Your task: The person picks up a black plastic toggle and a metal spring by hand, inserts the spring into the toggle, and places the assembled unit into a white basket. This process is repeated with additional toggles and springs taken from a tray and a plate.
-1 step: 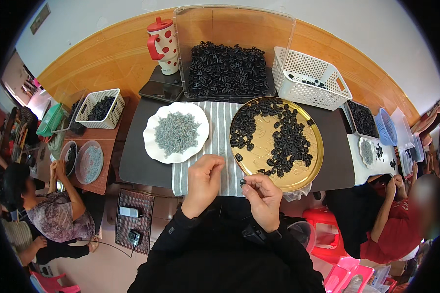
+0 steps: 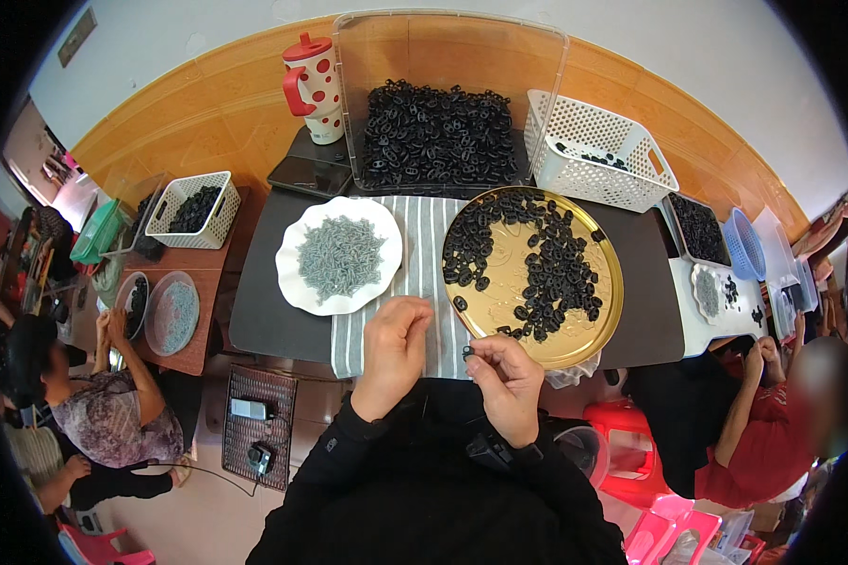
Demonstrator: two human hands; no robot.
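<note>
Between the thumb and forefinger of my right hand (image 2: 506,388) is a small black plastic piece (image 2: 468,351), held at the front edge of the table. My left hand (image 2: 393,353) is closed in a pinch over the striped cloth (image 2: 421,254); whatever its fingertips hold, if anything, is hidden. Beyond it stands a white scalloped plate (image 2: 289,291) heaped with small grey screws (image 2: 340,257). On the right, a round gold tray (image 2: 507,247) carries many loose black oval plastic pieces (image 2: 562,278), close to my right hand.
Behind the plates, a clear bin (image 2: 443,56) holds a pile of black pieces, beside a white perforated basket (image 2: 598,174). A spotted tumbler (image 2: 318,89) and a phone (image 2: 309,176) stand at the back left. People sit at side tables to the left (image 2: 113,414) and right (image 2: 758,428).
</note>
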